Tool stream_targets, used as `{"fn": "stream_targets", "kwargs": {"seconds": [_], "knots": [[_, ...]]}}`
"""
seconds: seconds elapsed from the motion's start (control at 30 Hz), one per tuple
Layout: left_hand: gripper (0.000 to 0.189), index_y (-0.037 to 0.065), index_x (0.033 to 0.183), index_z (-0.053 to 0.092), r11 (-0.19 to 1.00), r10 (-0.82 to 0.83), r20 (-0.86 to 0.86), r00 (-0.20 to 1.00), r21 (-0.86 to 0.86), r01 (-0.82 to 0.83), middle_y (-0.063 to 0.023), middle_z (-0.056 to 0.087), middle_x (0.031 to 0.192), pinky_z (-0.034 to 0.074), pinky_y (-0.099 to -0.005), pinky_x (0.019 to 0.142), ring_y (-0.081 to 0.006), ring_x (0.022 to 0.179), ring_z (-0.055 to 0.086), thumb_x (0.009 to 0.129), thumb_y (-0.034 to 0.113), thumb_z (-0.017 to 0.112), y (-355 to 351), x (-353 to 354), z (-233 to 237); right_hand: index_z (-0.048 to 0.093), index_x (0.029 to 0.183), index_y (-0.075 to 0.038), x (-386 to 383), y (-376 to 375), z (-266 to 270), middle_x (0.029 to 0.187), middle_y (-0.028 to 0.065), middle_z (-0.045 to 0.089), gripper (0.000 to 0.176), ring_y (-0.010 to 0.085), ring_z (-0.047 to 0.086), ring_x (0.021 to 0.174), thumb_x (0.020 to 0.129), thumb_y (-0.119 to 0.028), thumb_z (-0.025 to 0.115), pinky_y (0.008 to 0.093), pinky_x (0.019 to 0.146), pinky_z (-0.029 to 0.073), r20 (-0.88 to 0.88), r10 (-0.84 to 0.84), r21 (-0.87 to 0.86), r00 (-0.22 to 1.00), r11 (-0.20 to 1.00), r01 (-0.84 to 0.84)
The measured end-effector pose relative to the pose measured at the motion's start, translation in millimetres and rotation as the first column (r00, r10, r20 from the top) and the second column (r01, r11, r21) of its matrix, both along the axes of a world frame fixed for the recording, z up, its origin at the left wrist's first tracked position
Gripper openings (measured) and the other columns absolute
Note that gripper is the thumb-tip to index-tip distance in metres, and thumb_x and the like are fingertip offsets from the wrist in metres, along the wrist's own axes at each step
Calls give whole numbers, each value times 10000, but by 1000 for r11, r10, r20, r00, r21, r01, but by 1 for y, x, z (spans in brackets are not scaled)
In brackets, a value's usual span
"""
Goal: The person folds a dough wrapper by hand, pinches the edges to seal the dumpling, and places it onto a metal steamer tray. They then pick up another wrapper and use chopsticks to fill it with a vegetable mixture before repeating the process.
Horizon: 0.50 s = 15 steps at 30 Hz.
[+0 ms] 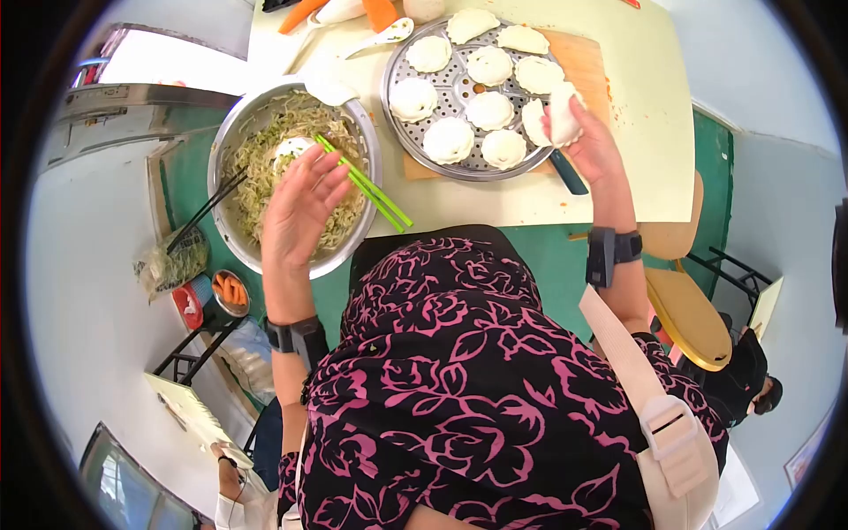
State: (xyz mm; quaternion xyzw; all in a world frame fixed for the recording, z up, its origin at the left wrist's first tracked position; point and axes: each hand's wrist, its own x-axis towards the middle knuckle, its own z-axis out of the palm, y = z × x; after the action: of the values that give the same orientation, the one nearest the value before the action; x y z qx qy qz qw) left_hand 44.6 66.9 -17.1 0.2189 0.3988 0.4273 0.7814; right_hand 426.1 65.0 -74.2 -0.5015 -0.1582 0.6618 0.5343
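Note:
My right hand [594, 148] grips a pale, half-moon dumpling [565, 117] above the right edge of a round perforated metal steamer tray [459, 99]. On that tray lie several dumplings, among them a round pleated one [449, 140]; part of the one nearest my right hand is covered. My left hand [303, 205] is open, fingers apart and holding nothing, above a large metal bowl [374, 159] of shredded filling [340, 132]. Green chopsticks [367, 184] lean across the bowl's right rim, close to my left fingers. A white spoon bowl [291, 152] rests in the filling, partly hidden.
Under the tray is a wooden board [587, 66], with a dark knife handle [567, 172] poking out. A spotted white spoon [389, 37] and carrots [380, 13] lie at the table's back. Dark chopsticks [208, 208] stick out left of the bowl. Other people sit behind me on both sides.

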Motion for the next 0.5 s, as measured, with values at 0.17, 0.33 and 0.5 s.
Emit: {"fn": "stream_targets", "kwargs": {"seconds": [0.17,0.33,0.5], "knots": [[399,-12,1169,405,991,-136,4,991,-13,136,-151,481,1115,402,-351,877,-255,1004,496,847,215,467,13,35,3,428,1105,34,-57,12,16,962,150,550,413,218,568,839,829,-257,526,322,736,482,-154,207,29,966,978,-205],[380,-28,1138,439,947,-234,-435,870,99,304,-128,503,1091,423,-315,806,-220,979,513,835,197,484,61,70,2,403,1134,13,-52,30,7,992,172,539,431,231,561,873,833,-272,519,334,765,477,-169,68,-23,983,997,-73],[337,-34,1031,518,723,-86,-939,334,172,669,-192,546,984,417,-340,807,-284,943,523,733,124,507,123,111,-58,377,1153,16,-40,24,11,997,161,536,446,218,560,867,841,-277,504,320,766,472,-80,68,-2,995,998,-68]]}}
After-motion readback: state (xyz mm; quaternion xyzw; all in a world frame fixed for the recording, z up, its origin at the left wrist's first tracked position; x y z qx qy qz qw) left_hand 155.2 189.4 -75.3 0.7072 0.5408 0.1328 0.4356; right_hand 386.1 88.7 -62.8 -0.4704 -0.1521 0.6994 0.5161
